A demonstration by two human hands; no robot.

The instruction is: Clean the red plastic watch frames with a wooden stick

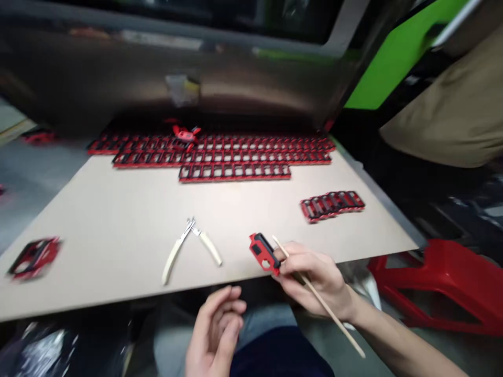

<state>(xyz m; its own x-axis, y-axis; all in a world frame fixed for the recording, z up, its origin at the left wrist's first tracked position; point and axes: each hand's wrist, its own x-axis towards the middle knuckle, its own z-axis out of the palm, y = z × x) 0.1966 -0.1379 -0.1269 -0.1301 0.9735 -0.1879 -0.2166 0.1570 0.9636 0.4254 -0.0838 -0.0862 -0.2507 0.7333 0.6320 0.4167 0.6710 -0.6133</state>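
Note:
My right hand (314, 280) is closed on a small red and black plastic part (264, 252) at the near edge of the beige board (118, 230), with a thin wooden stick (314, 293) also held between its fingers. Below the board edge, over my lap, my left hand (216, 327) holds nothing; its fingers are loosely curled and apart. Cream-handled pliers (191, 248) lie on the board to the left of the red part.
Long rows of red and black parts (220, 152) line the far side of the board, with a short row (332, 204) at right and a small pile (33, 256) at left. A red plastic stool (444, 285) stands at right. A dark machine wall rises behind.

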